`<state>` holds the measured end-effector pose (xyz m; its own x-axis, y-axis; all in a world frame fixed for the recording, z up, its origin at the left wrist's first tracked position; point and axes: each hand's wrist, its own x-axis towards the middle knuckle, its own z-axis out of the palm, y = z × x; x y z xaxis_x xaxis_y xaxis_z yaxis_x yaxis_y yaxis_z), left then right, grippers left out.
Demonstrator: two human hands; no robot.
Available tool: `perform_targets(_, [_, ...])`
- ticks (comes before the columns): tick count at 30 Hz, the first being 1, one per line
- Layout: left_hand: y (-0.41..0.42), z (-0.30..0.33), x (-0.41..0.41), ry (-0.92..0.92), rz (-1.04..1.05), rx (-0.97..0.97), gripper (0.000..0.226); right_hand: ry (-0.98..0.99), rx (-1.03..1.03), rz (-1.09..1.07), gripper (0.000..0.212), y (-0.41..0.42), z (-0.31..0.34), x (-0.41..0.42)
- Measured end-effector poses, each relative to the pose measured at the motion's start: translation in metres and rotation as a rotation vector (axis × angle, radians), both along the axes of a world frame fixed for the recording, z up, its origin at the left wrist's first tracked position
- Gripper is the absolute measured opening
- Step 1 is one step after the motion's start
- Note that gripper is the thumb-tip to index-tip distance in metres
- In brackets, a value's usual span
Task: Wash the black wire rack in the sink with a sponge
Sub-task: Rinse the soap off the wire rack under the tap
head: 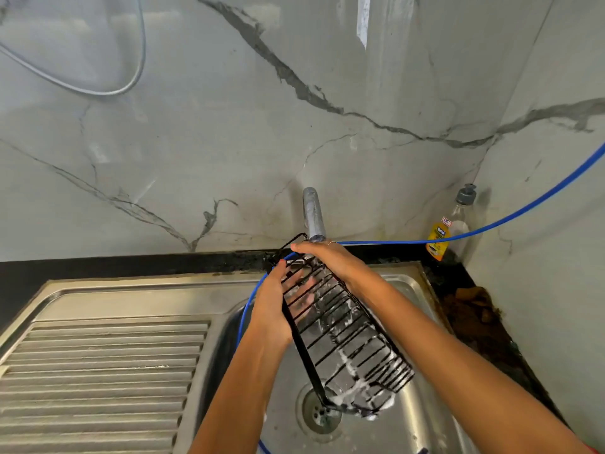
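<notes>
The black wire rack [347, 335] hangs tilted over the steel sink [415, 417], its low end near the drain [319, 412] with white foam on the wires. My right hand [327, 257] grips the rack's top end just under the tap [313, 214]. My left hand [278, 303] lies flat against the rack's left side, fingers showing through the wires. Water runs down over the rack. No sponge is in view.
A ribbed steel drainboard [98, 371] lies left of the basin. A blue hose [491, 226] runs from the right wall into the sink. A soap pump bottle [451, 224] stands in the back right corner, a brown patch [471, 309] on the black counter beside it.
</notes>
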<state>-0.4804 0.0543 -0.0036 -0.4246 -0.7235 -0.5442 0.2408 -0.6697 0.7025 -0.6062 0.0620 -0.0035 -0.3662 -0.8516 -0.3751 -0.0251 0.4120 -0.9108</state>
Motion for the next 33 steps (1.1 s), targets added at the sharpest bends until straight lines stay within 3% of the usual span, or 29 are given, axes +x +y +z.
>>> perform_targets(4, [0.010,-0.008,-0.002,-0.266,0.018,-0.199,0.045,0.287,0.163,-0.110,0.097,-0.006,0.009,0.004])
perform_targets(7, [0.022,-0.020,0.002,-0.468,-0.188,-0.293,0.070,0.473,0.235,-0.092,0.101,-0.004,0.017,0.004])
perform_targets(11, [0.038,-0.030,0.010,-0.506,-0.368,-0.257,0.095,0.673,0.285,-0.003,0.108,-0.002,0.026,0.014])
perform_targets(13, [0.042,-0.031,0.012,-0.462,-0.337,-0.201,0.105,0.788,0.314,0.041,0.109,-0.005,0.024,0.018])
perform_targets(16, [0.041,-0.027,0.013,-0.418,-0.288,-0.107,0.117,0.764,0.324,0.008,0.109,-0.014,0.020,0.018])
perform_targets(18, [0.040,-0.027,0.014,-0.391,-0.279,-0.072,0.108,0.766,0.332,0.050,0.100,-0.017,0.021,0.014])
perform_targets(20, [0.041,-0.028,0.015,-0.353,-0.247,-0.062,0.093,0.806,0.281,0.129,0.078,-0.015,0.023,0.008])
perform_targets(24, [0.042,-0.029,0.017,-0.334,-0.230,-0.110,0.085,0.795,0.121,0.102,0.032,-0.010,0.021,0.001])
perform_targets(30, [0.040,-0.027,0.010,-0.339,-0.237,-0.139,0.108,1.230,0.105,0.159,0.035,-0.002,0.004,0.015])
perform_targets(33, [0.040,-0.031,0.001,-0.324,-0.162,-0.117,0.121,1.221,0.150,0.170,0.038,0.004,0.000,0.025])
